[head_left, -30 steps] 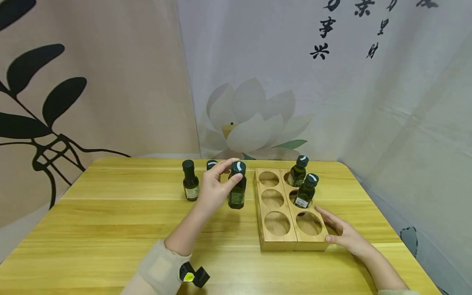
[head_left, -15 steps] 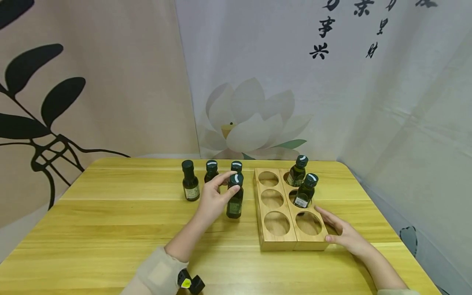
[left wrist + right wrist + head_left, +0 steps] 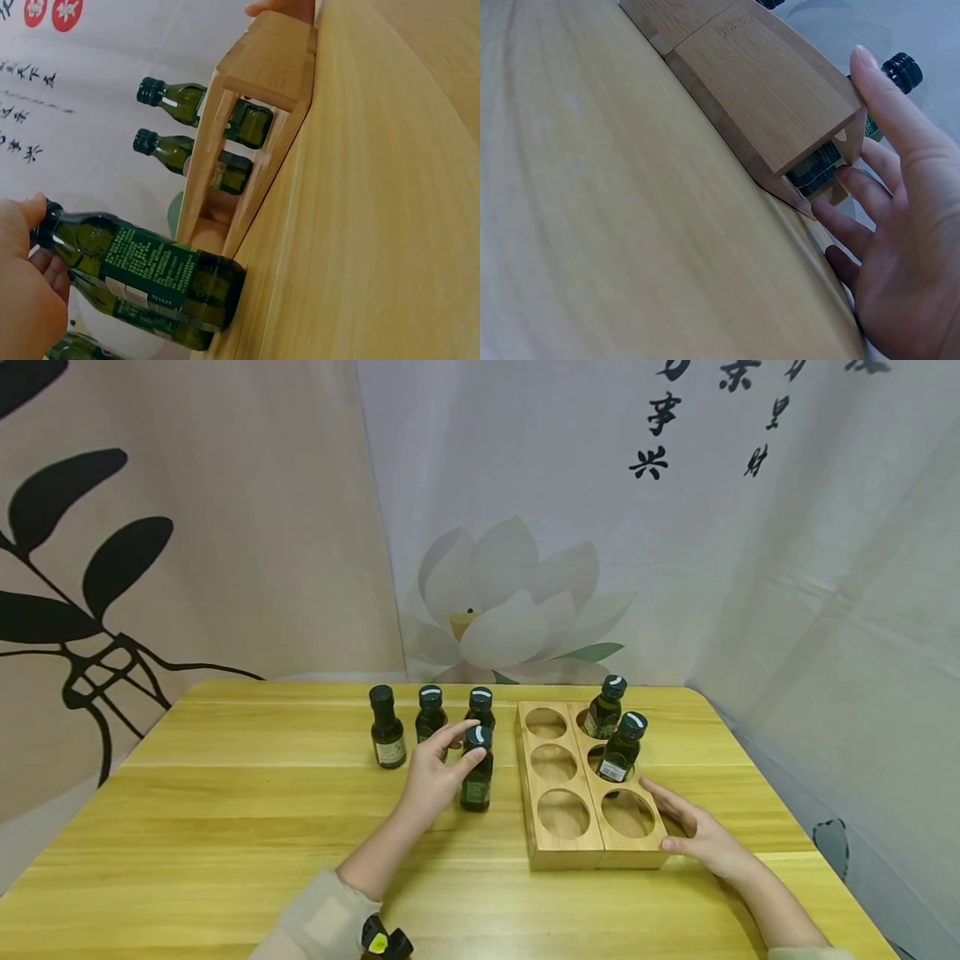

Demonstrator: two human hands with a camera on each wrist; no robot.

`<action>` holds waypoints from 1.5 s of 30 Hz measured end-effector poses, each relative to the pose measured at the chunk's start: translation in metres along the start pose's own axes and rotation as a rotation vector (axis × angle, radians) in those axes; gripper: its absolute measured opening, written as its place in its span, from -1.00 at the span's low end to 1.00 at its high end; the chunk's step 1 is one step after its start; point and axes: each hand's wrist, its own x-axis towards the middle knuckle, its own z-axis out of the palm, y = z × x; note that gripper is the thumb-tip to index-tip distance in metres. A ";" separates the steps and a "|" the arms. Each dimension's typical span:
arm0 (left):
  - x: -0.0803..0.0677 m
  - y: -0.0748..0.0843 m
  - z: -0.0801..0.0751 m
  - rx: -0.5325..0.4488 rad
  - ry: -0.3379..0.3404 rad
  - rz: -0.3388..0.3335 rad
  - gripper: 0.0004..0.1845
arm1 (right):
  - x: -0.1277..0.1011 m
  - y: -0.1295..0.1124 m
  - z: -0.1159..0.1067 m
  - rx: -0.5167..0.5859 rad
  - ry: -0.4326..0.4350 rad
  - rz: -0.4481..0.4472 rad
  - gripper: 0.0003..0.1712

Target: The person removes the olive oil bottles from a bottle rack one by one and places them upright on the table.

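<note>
My left hand [image 3: 459, 748] pinches the neck of a dark green bottle [image 3: 476, 777] with a black cap, which stands upright on the wooden table just left of the rack. In the left wrist view the fingers [image 3: 26, 292] curl round that bottle [image 3: 150, 262], whose base touches the tabletop. The wooden rack [image 3: 564, 852] has six round holes. Two bottles [image 3: 606, 707] [image 3: 622, 748] stand in its right column. My right hand [image 3: 693, 831] lies flat on the table with straight fingers [image 3: 889, 127] against the rack's near right corner [image 3: 765, 82].
Three more green bottles [image 3: 387, 727] [image 3: 430, 711] [image 3: 480, 705] stand in a row behind my left hand. The yellow wooden table [image 3: 225, 827] is bounded by fabric backdrops behind and to the right. The rack's left column holes [image 3: 553, 762] hold nothing.
My left hand has come down and toward me with the bottle, from above the table to standing on it, uncovering the back row's third bottle. The right hand has not moved.
</note>
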 end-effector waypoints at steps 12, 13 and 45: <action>0.003 0.011 0.000 0.035 0.013 0.055 -0.54 | 0.000 -0.003 0.000 -0.007 0.004 0.003 -0.18; 0.003 0.013 0.000 0.034 0.013 0.065 -0.54 | 0.000 -0.002 0.000 -0.007 0.004 0.003 -0.18; 0.000 0.079 0.094 -0.200 -0.108 0.216 -0.54 | 0.000 -0.002 0.000 0.011 -0.006 -0.004 -0.19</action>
